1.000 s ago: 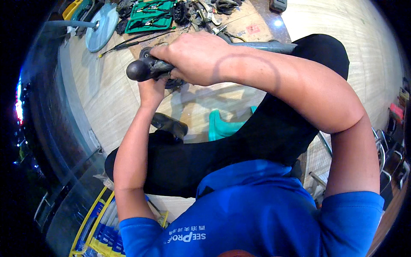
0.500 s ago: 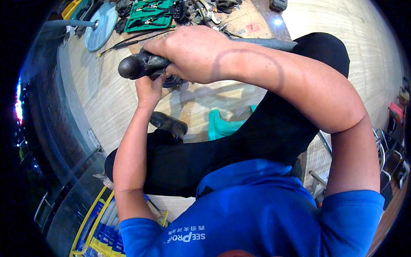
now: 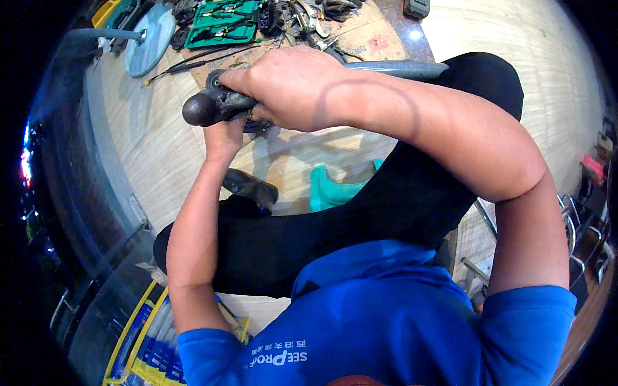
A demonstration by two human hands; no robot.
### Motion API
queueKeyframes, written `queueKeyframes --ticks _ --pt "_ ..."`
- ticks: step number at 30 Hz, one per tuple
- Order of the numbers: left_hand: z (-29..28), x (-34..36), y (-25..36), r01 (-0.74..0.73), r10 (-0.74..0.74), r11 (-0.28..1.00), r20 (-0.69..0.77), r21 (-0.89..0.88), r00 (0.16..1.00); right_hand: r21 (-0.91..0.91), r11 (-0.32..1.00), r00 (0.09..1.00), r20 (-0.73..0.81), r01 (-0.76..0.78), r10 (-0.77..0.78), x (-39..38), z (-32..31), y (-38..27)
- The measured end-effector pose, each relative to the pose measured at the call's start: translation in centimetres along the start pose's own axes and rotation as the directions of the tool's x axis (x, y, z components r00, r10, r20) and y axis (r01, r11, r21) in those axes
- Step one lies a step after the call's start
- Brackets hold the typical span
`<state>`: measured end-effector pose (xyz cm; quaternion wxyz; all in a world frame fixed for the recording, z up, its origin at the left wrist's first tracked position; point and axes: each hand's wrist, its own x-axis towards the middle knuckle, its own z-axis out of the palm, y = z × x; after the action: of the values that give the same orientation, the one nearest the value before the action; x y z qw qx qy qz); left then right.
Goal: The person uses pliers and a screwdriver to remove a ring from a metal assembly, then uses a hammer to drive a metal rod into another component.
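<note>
Where your right hand (image 3: pixel 293 87) wraps: it is closed around the neck of a dark round-ended piece (image 3: pixel 201 109), near the top of the view and out beyond your lap.
Left hand (image 3: pixel 224 136): reaches up beneath that piece, apparently touching its underside; the fingers are hidden, so I cannot tell how far they close.
Ring (image 3: pixel 214 78) and ribbed part (image 3: pixel 259 126): one shows just beyond the piece, the other below your right fingers; how they join is covered.
Grey tube (image 3: pixel 399 69): its end meets your right knee (image 3: pixel 486 83); your forearm hides whether it runs on to the piece.
Slip risk: the knob looks smooth and heavy, so a loose grip could let it roll.
Pinch risk: your left fingers, out of sight underneath, could get caught if the piece drops or turns.
Board (image 3: pixel 386 26): brown, strewn with hand tools, a green tray (image 3: pixel 209 43) of pliers among them.
Floor (image 3: pixel 154 128): pale and wood-patterned, with a green stool (image 3: pixel 331 193) partly under your leg and a dark shoe (image 3: pixel 254 190) nearby.
Room: a light-blue disc (image 3: pixel 149 55) at upper left, a yellow-framed rack (image 3: pixel 144 337) at lower left.
</note>
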<state>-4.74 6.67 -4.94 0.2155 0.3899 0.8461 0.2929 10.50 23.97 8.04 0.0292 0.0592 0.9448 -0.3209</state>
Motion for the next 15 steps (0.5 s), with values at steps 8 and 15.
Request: queueKeyframes --ticks 8,15 --pt "-0.24 -0.04 -0.22 -0.043 0.043 0.999 0.011 0.022 0.999 0.019 1.000 0.999 0.034 -0.025 0.025 0.14 -0.13 -0.15" --pt "-0.26 0.15 0.07 -0.027 0.025 0.998 0.026 0.063 0.999 0.035 0.999 0.999 0.046 -0.011 0.010 0.14 -0.16 0.23"
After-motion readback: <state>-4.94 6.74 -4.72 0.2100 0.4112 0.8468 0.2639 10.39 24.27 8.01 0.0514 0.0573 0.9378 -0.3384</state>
